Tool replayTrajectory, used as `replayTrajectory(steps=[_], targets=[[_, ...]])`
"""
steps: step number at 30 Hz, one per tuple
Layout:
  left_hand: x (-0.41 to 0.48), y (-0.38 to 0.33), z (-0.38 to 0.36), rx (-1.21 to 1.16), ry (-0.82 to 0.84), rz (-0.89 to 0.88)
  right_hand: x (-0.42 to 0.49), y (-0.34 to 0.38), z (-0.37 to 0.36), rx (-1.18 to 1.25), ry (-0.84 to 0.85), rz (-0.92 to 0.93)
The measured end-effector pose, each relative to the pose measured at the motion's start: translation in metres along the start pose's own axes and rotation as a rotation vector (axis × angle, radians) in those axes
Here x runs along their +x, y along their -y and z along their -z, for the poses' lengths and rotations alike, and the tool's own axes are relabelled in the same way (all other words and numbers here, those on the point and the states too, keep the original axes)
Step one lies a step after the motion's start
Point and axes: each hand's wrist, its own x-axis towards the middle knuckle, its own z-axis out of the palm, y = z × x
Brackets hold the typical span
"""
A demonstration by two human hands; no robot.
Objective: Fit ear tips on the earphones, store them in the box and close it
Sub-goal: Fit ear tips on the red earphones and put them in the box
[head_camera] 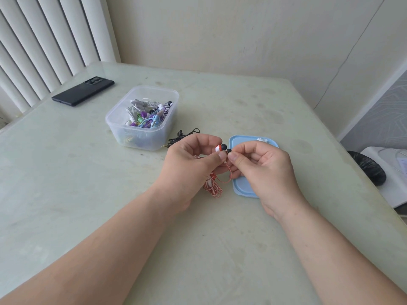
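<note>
Both forearms come in over the near edge of the counter [88, 194], hands meeting around its middle. Left hand [193, 164]: fingers [204, 139] closed on both buds of the red-and-white earphones [218, 148], with the cable [212, 187] hanging in a loose bundle down to the counter below the hand. One bud looks done, with a dark tip seated on it. Right hand [262, 166]: thumb and forefinger pinch a black ear tip [229, 150] right at the nozzle of the second bud; can't tell if it's seated or just touching. So my read is step one, second tip of this pair going on. The blue lid [242, 188] lies flat under the right hand, right of centre, with a couple of pale spare ear tips [262, 140] at its far edge. Just beyond the hands a pair of black earphones [182, 136] lies loose on the counter, jack pointing at the box [143, 119]. The box is clear, open, left of centre toward the far side and part full of mixed earphones. A phone [82, 91] sits at the far-left corner. Next: push and twist the tip square onto the nozzle, keeping the bud firm in the left hand, check it's fully seated, then coil the cable and drop it in the box. The black pair probably needs doing before the lid goes on.
</note>
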Motion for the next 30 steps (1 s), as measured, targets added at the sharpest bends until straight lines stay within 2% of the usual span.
replayTrajectory(steps=[10, 22, 30], targets=[[-0.0002, 0.0005, 0.0004, 0.025, -0.017, -0.007, -0.0007, 0.0025, 0.0005, -0.009, 0.046, 0.005], [0.0009, 0.0013, 0.0005, 0.023, 0.006, -0.01, -0.0003, 0.0033, 0.0013, 0.052, -0.018, -0.039], [0.0015, 0.0015, 0.0014, 0.011, -0.002, 0.005, -0.0003, 0.0014, 0.0019, -0.04, -0.004, 0.038]])
